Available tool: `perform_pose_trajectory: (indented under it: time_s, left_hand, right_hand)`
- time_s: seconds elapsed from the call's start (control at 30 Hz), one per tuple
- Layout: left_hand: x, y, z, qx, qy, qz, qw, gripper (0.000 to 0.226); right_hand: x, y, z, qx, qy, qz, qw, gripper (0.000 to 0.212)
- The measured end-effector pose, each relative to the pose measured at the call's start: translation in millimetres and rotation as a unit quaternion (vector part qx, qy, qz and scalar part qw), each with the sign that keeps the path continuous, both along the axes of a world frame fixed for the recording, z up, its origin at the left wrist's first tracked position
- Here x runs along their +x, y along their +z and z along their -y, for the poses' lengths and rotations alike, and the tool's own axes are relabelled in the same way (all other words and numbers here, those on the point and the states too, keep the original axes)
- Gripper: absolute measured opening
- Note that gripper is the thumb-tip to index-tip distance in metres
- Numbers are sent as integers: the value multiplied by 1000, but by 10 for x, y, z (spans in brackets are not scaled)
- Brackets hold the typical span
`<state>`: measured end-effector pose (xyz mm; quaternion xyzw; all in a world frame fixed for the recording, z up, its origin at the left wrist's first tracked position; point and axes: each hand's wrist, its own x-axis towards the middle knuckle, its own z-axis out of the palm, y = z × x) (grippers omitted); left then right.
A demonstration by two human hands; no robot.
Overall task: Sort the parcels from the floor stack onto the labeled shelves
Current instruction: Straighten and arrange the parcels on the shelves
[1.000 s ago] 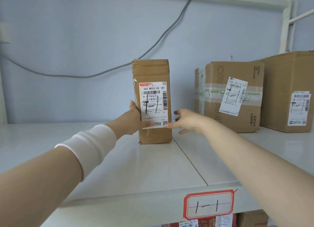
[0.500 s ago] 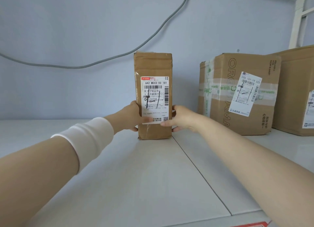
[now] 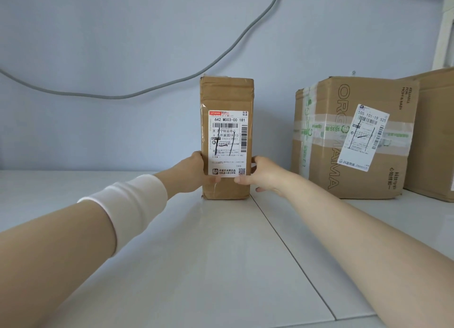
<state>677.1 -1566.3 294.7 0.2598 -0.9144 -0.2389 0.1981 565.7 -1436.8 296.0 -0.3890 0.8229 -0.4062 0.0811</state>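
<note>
The left hand [image 3: 194, 172] and right hand [image 3: 261, 177] clasp the tall upright parcel [image 3: 227, 96] on the shelf [image 3: 221, 254], where careless release could topple it.

Tall brown labelled parcel [image 3: 227, 138] upright on white shelf [image 3: 196, 254], near back wall

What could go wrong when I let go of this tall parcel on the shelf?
The tall parcel stands on its narrow end, so it may topple once the left hand and right hand release. Its base sits beside the shelf seam, which might leave it rocking. Falling right, it could hit the taped box.
</note>
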Motion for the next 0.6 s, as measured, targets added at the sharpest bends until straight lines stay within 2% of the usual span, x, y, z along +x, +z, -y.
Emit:
perform_pose_trajectory:
  time_s: [0.1,0.3,0.43,0.6]
  left_hand:
    - [117,-14,-38,-40,28,50,998,74]
    - [431,-43,-138,-113,61,92,988,70]
    - [697,-29,-309,-146,35,105,983,67]
    - [1049,71,-591,-178,-40,67,981,58]
  right_hand:
    - [33,-15,-24,32,-11,-33,999,67]
    - [280,26,-233,121,-56,-143,981,72]
    - [599,-32,-470,146,-83,-182,969,69]
    - [1086,-60,-723,162,-125,-211,956,63]
